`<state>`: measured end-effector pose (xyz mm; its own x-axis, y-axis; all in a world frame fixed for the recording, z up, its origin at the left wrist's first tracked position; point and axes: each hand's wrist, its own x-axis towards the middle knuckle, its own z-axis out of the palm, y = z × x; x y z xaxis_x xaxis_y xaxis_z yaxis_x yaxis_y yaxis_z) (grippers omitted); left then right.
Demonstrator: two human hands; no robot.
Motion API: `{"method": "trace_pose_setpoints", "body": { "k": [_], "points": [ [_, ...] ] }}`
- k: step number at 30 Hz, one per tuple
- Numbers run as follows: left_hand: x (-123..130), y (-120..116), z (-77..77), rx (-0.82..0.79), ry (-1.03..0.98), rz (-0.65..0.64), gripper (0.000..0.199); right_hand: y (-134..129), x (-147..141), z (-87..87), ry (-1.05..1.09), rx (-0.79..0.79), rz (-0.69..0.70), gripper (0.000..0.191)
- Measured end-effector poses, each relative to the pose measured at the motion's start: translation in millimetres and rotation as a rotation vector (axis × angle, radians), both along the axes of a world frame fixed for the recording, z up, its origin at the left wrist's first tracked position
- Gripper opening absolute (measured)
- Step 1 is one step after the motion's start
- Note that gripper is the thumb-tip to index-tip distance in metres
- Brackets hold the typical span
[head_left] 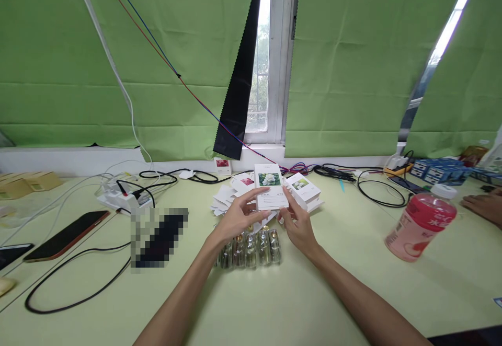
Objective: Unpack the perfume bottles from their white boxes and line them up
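Note:
Between my two hands is a small white box (269,197) with a white flower picture on its front, held upright above the table. My left hand (243,213) grips its left side, the thumb along the lower edge. On the right side, my right hand (297,219) pinches the box near its bottom corner. Just below lie several small clear glass bottles (251,252) with gold-coloured tops, lined up in a row. Behind the held box sits another white flower box (304,188), among flattened white cartons (223,199) that are partly hidden.
A pink drink bottle (419,226) stands at the right, with another person's hand (484,206) beyond it. At the left lie a phone (67,235), a white power strip (125,199) and looping black cables (78,249). Blue boxes (441,170) sit at the far right.

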<state>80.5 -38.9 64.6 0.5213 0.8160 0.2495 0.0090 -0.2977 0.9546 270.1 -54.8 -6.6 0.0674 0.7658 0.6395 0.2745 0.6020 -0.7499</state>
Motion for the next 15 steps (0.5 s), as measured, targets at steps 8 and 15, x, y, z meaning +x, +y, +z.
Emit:
{"method": "trace_pose_setpoints", "body": {
  "k": [8, 15],
  "points": [
    [-0.2, 0.3, -0.4, 0.008, 0.005, 0.008, 0.061, 0.7, 0.2, -0.5, -0.015, 0.000, 0.001, 0.057],
    [-0.3, 0.6, -0.9, 0.007, 0.002, 0.012, 0.060, 1.0, 0.6, -0.6, -0.020, 0.015, 0.005, 0.057]
  ]
}}
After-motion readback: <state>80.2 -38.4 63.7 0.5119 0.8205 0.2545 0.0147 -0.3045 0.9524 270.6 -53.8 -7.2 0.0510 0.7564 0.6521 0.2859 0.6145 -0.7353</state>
